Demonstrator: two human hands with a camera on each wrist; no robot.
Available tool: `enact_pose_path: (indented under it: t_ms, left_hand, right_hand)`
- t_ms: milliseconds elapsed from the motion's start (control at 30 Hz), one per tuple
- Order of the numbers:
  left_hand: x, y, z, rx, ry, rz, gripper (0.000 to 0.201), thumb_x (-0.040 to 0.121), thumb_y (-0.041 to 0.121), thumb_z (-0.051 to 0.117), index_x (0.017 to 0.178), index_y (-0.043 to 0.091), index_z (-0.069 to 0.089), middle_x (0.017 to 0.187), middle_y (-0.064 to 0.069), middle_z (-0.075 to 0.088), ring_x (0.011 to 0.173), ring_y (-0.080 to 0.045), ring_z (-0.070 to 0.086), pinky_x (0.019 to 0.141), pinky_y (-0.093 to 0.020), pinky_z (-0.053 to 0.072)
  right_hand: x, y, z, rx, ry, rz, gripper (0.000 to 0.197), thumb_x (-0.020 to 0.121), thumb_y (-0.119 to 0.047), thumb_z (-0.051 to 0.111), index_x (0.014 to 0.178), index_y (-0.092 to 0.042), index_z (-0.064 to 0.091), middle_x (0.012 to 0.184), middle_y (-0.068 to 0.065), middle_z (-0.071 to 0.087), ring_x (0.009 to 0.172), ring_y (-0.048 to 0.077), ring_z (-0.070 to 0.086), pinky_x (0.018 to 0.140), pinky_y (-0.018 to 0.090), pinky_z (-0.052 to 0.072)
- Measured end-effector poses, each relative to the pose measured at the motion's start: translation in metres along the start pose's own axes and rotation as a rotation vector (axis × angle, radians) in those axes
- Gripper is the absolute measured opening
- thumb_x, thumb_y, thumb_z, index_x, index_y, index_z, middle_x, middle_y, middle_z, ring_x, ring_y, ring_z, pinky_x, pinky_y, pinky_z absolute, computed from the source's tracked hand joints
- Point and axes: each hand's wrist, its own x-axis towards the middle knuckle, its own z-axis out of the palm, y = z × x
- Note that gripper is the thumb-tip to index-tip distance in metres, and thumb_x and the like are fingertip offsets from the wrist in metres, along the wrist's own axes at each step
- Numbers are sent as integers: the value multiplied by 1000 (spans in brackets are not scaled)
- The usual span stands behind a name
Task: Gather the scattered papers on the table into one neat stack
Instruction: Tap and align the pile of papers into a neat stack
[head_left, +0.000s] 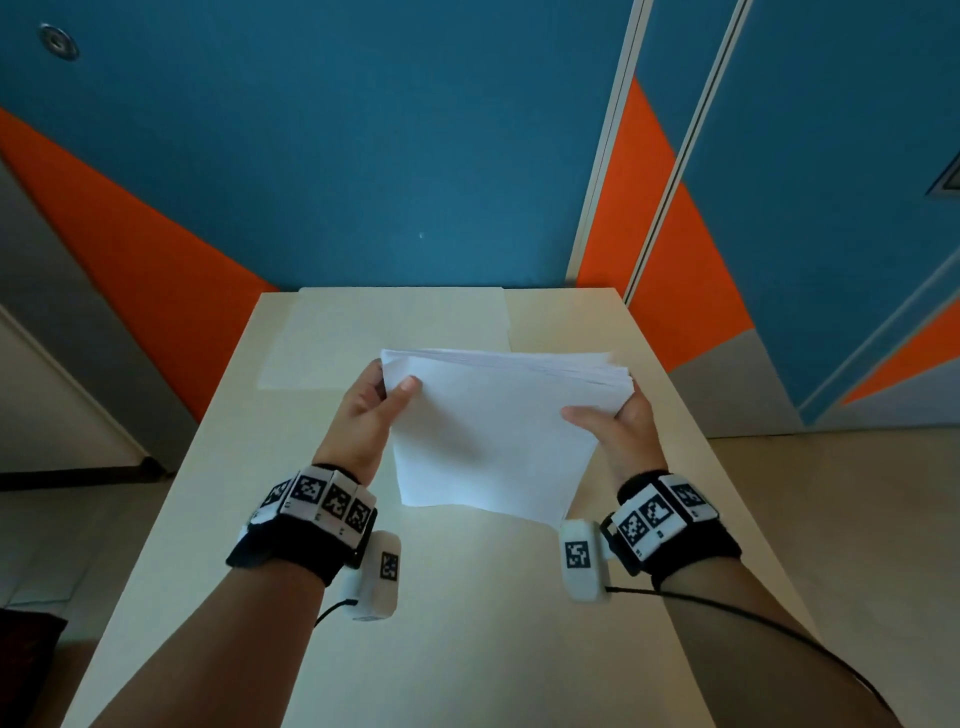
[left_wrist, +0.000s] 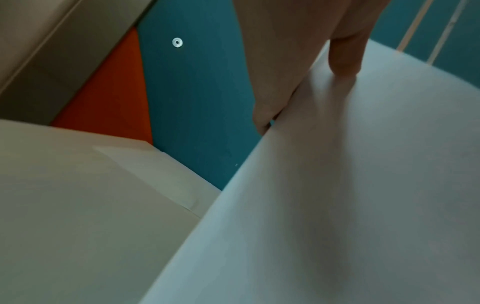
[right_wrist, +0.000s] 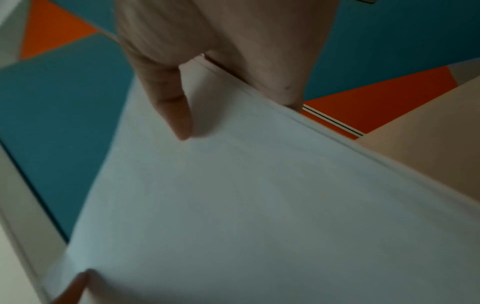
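A stack of white papers (head_left: 493, 421) is held up above the cream table (head_left: 415, 597), tilted, with its far edges slightly fanned. My left hand (head_left: 382, 400) grips the stack's left side, thumb on top and fingers hidden behind. My right hand (head_left: 610, 415) grips the right side the same way. In the left wrist view the thumb (left_wrist: 345, 59) presses on the stack (left_wrist: 337, 205). In the right wrist view the thumb (right_wrist: 171, 107) lies on the top sheet (right_wrist: 246, 205). Another white sheet (head_left: 389, 332) lies flat at the table's far end.
The table stands against a blue and orange wall (head_left: 337, 156). Floor shows to both sides of the table. Black cables trail from the wrist cameras over the near part of the table.
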Motion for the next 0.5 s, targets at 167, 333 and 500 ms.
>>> enact_pose_path:
  t_ms: [167, 333, 500]
  left_hand:
    - [-2, 5, 24, -82, 169, 56, 29, 81, 42, 55, 95, 17, 59, 82, 8, 66, 75, -2, 63, 69, -14, 49]
    - [5, 10, 43, -110, 439, 40, 24, 84, 40, 57, 69, 22, 53, 71, 3, 52, 72, -13, 51, 74, -27, 39]
    - [14, 13, 45, -42, 502, 71, 26, 85, 34, 57, 65, 22, 45, 63, 2, 40, 62, -15, 37, 61, -28, 31]
  right_hand:
    - [-5, -14, 21, 181, 175, -135, 14, 78, -32, 64, 71, -26, 53, 74, -12, 59, 71, 4, 56, 69, 19, 45]
    - [4, -13, 32, 145, 414, -201, 36, 85, -18, 63, 59, -15, 37, 60, -3, 34, 49, 0, 33, 49, 9, 31]
    - [9, -13, 30, 144, 472, -259, 21, 80, -3, 53, 64, -15, 47, 65, -3, 45, 54, -4, 43, 57, 8, 37]
